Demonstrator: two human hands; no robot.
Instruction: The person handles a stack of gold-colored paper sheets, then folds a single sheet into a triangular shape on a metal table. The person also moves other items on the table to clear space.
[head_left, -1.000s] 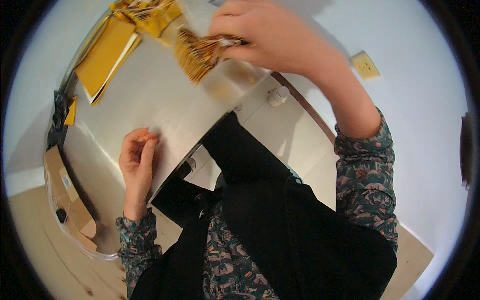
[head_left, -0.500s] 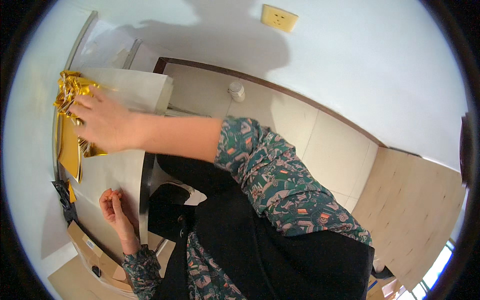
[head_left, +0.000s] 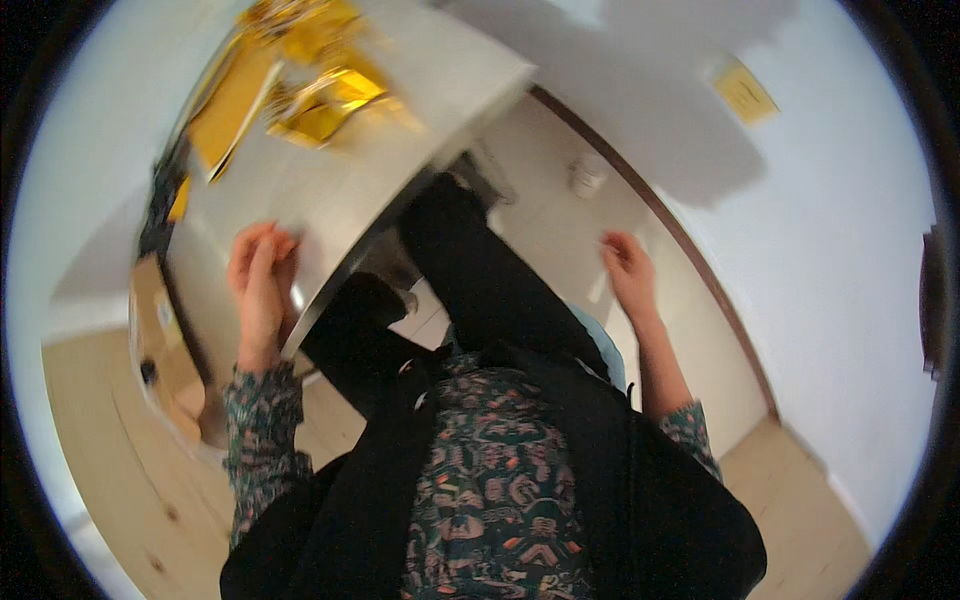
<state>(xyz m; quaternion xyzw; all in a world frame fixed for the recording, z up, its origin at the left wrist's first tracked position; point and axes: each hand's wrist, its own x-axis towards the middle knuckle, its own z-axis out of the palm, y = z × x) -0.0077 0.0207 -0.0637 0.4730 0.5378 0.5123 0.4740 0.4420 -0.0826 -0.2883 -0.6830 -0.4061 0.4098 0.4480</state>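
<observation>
My left hand point(head_left: 262, 275) is closed above the near side of the white table, thumb pressed to curled fingers; whatever it may hold is hidden. To the right, beyond the table edge and over the floor, my right hand point(head_left: 630, 275) hangs apart from everything, its fingers bent and smeared by motion. Crumpled gold foil point(head_left: 335, 95) lies at the far end of the table point(head_left: 345, 190). Beside it, against the wall, rests a flat gold sheet or envelope point(head_left: 228, 110) with a pale edge. Neither hand touches the gold pieces.
A black crumpled bag point(head_left: 160, 205) lies along the table's left side, by the wall. Below it stands an open cardboard box point(head_left: 165, 340). A white cylindrical container point(head_left: 588, 175) is on the tiled floor near the right wall, below a yellowish wall socket point(head_left: 745, 92).
My right hand has left the gold foil and come back to the right, over the floor. The view has turned and shifted. My left hand stays closed over the table.
</observation>
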